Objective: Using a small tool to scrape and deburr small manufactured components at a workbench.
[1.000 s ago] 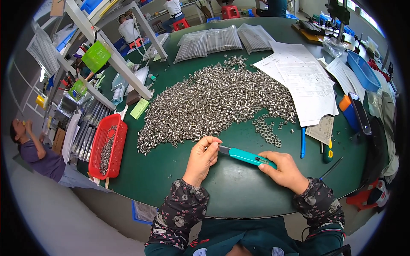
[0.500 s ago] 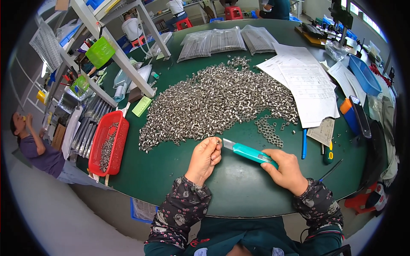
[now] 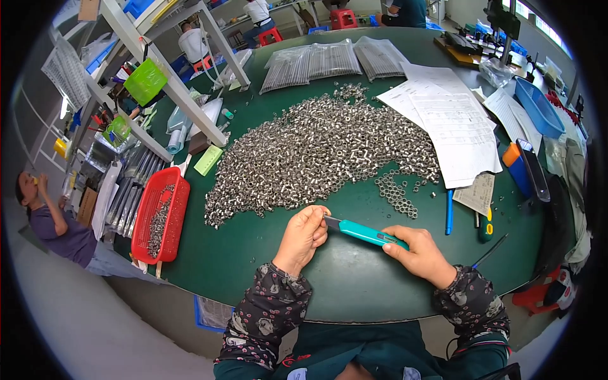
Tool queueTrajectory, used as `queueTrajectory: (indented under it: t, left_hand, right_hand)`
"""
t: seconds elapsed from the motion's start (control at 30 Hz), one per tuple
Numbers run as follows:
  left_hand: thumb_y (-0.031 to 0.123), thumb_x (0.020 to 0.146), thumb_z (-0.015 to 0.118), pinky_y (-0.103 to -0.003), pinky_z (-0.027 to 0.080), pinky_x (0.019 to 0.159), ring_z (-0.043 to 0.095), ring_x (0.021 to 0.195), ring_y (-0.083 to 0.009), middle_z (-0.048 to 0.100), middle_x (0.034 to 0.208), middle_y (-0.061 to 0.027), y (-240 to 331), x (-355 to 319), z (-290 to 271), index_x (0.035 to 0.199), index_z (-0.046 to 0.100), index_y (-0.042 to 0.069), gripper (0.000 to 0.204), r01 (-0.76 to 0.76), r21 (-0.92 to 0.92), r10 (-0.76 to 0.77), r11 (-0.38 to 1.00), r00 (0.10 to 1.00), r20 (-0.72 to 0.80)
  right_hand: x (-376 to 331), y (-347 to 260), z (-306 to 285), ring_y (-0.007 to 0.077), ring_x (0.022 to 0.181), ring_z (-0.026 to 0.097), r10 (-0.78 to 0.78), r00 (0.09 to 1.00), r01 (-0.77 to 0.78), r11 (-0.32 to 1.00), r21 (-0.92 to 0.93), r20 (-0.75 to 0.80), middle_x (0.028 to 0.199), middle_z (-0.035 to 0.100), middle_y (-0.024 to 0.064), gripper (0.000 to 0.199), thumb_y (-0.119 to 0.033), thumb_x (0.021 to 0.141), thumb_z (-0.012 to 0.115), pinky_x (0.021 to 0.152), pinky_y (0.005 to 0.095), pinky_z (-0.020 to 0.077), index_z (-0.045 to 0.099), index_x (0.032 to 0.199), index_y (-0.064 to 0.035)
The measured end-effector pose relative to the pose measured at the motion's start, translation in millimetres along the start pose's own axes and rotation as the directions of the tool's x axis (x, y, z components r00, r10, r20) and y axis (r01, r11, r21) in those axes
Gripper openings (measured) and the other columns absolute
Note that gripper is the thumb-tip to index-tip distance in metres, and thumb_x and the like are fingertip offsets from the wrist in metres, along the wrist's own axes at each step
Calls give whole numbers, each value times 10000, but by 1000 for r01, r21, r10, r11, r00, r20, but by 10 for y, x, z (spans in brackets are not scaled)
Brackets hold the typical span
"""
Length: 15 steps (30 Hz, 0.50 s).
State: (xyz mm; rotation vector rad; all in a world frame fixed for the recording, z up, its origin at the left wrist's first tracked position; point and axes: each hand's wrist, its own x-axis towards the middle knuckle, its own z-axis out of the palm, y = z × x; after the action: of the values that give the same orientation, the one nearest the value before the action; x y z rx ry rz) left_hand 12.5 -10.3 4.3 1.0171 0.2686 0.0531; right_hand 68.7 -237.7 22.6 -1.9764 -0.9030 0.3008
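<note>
A: What is in the grip?

B: The right hand [image 3: 421,252] is closed around the rear of a teal utility knife [image 3: 366,233], thumb on top of the handle. The left hand [image 3: 305,233] pinches something small at the knife's grey tip; fingers curled shut, but the piece itself is too small to make out.

A: Where does the knife sit?

B: Above the bare front part of the green table [image 3: 354,285], slanting from the left hand down-right to the right hand, just below the big heap of small metal nuts [image 3: 323,149].

A: Any change from half a second ago?

B: Little. Both hands hold the same places and the knife keeps its slant; the left fingertips look closed slightly tighter over the tip.

A: What is hard to see?

B: The blade end is covered by the left fingers. The forearms in dark patterned sleeves [image 3: 269,310] come up from the lower edge, elbows cut off.

A: And the hand poses?

B: Left wrist bent, knuckles toward the heap; right hand lying low, back of the hand up.

A: Around them?

B: A small flat cluster of nuts [image 3: 396,193] right of the heap, a blue pen [image 3: 449,212] beside it, paper sheets [image 3: 453,123] further back, a red basket [image 3: 161,215] at the left edge holding more metal parts, and a person in purple [image 3: 54,221] beyond it.
</note>
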Motion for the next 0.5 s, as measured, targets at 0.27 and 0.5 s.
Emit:
queueTrajectory:
  t: [0.27,0.5]
  left_hand:
    - [238,904,410,-155,257,381,321,490,-31,419,688,2,18,-11,-13,844,480,36,222,71,-157,-69,985,997,20]
    - [264,908,391,-160,260,389,316,497,-41,405,691,-3,32,-13,-20,817,461,58,236,97,-187,-93,978,995,26]
  right_hand:
    - [-4,-27,5,308,672,564,-197,943,155,974,-168,-267,812,587,141,245,-169,750,585,574,358,441,559,944,-22]
    - [22,2,-15,305,700,575,-59,965,64,998,12,-255,815,585,160,250,-171,761,581,610,334,445,559,952,-11]
